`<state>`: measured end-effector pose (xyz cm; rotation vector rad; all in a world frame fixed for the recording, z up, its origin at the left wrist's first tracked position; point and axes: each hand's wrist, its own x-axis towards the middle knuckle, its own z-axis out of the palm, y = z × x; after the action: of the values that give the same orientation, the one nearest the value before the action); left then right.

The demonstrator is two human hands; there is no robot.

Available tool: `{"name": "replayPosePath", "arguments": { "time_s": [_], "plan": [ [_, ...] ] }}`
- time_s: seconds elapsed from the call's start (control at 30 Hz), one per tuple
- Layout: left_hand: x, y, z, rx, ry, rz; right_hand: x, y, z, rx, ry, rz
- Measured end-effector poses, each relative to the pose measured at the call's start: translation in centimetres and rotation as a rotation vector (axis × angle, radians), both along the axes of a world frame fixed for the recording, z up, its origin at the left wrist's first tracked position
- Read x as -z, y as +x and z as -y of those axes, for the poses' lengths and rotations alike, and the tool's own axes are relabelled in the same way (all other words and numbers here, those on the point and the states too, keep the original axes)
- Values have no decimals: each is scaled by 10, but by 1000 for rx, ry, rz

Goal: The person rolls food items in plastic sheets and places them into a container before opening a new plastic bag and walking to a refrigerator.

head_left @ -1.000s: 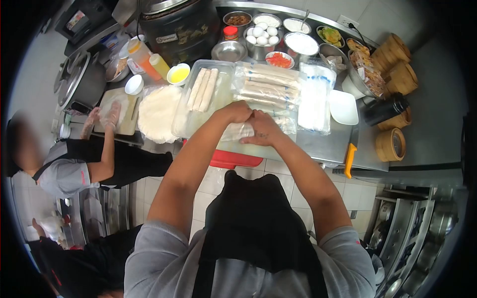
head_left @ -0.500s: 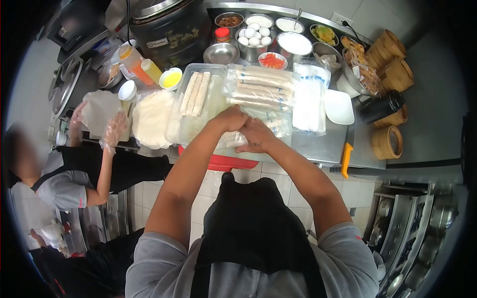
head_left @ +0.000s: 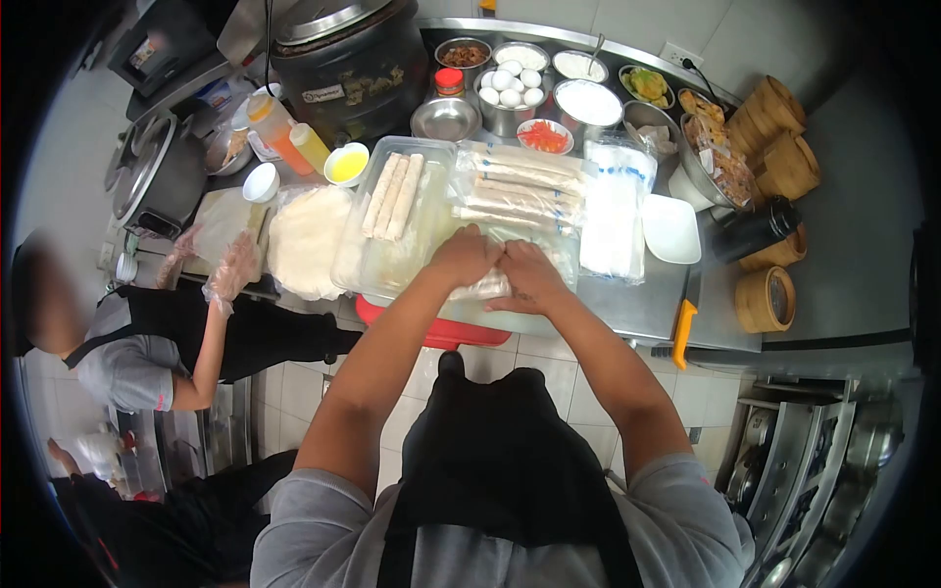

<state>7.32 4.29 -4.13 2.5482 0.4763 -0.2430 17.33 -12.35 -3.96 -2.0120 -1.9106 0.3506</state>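
Observation:
My left hand (head_left: 467, 259) and my right hand (head_left: 530, 278) meet over a clear plastic bag (head_left: 556, 257) near the counter's front edge. The fingers of both press and grip the bag, which has a pale roll inside, mostly hidden beneath them. Just beyond lie several long pale dough rolls (head_left: 520, 193) in clear bags. To the left, a clear shallow tray (head_left: 345, 271) holds unwrapped pale rolls (head_left: 394, 196). A stack of clear plastic bags with blue print (head_left: 613, 220) lies right of the bagged rolls.
A white dish (head_left: 671, 228) and an orange-handled knife (head_left: 684, 335) are on the right. Eggs (head_left: 511, 86), bowls and a dark pot (head_left: 348, 73) line the back. At left, a gloved co-worker (head_left: 147, 343) handles a sheet beside flat dough (head_left: 310, 242). Bamboo steamers (head_left: 765, 299) stand at right.
My hands have shifted slightly on the bag, the left one now lying flatter and less overlapped with the right. The whole view has tilted a little. The co-worker's sheet has been lowered.

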Motion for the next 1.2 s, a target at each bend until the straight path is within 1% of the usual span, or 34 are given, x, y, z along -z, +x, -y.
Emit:
{"name": "replayPosePath", "arguments": {
  "time_s": [0.03,0.07,0.1,0.17,0.2,0.27,0.3,0.37,0.4,0.43,0.47,0.5,0.63,0.73,0.8,0.93,1.0,1.1,1.2],
  "plan": [
    [-1,-3,7,-1,58,51,0,4,6,45,-36,10],
    [-1,-4,17,-85,59,24,2,8,10,93,-75,17],
    [-4,-9,25,-82,61,27,2,13,13,96,-73,20],
    [-6,-17,41,-56,231,159,3,22,19,96,197,-62],
    [-7,-18,47,-18,243,162,0,27,24,101,198,-59],
    [-12,-22,56,28,201,189,-9,37,35,522,204,-90],
    [-12,-24,60,71,156,211,-8,39,39,522,204,-91],
    [-5,-24,62,93,183,214,-7,43,47,854,118,-281],
    [-5,-24,61,95,175,223,7,52,47,898,98,-198],
    [-4,-23,61,98,166,231,19,56,44,900,100,-197],
    [-2,-22,62,100,167,232,32,60,41,933,177,-251],
    [0,-22,62,79,175,236,33,60,38,965,253,-307],
    [2,-20,61,65,199,250,30,56,27,1029,259,-305],
    [2,-21,62,68,202,276,19,50,26,1089,211,-338],
    [2,-22,62,71,205,291,16,49,24,1084,93,-240],
    [3,-24,62,80,216,328,19,50,20,1056,176,-290],
    [3,-23,62,82,210,326,17,51,20,1018,124,-251],
    [2,-25,65,91,207,358,16,50,26,1027,74,-202],
    [3,-25,70,124,210,394,19,53,38,1052,49,-212]
  ]
}}
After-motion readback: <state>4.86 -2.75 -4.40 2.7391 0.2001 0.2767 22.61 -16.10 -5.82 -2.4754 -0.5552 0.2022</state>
